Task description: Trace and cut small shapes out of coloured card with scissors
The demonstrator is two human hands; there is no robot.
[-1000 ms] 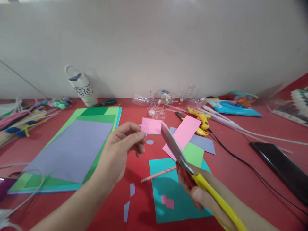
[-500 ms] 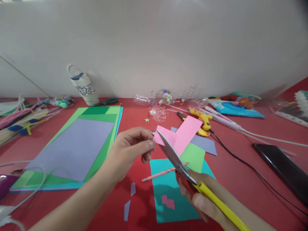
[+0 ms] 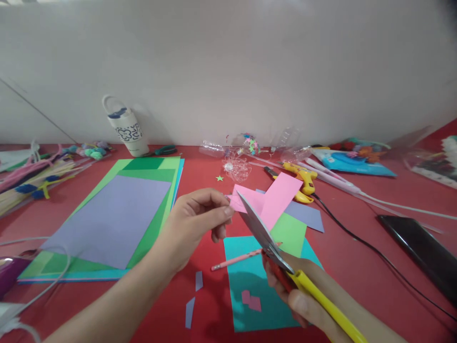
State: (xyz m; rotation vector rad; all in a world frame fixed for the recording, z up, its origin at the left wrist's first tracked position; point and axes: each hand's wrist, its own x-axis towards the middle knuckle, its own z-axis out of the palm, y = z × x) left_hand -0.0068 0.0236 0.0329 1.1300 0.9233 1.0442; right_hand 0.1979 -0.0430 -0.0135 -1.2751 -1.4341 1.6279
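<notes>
My left hand pinches the left end of a piece of pink paper between thumb and fingers. In my right hand are scissors with yellow and red handles, their blades pointing up and left across the paper. Whether the blades are biting into the paper I cannot tell. Below lies a teal sheet with small pink scraps on it. A pink pencil rests partly over the teal sheet's edge. Green paper and a purple piece lie behind the scissors.
Stacked coloured sheets lie at left, a tumbler behind them. A yellow glue gun with a black cord, a dark phone and a blue packet are at right. Purple scraps and a green star lie on the red table.
The whole view has shifted very slightly. Both hands, the paper and the scissors keep nearly the same positions relative to each other.
</notes>
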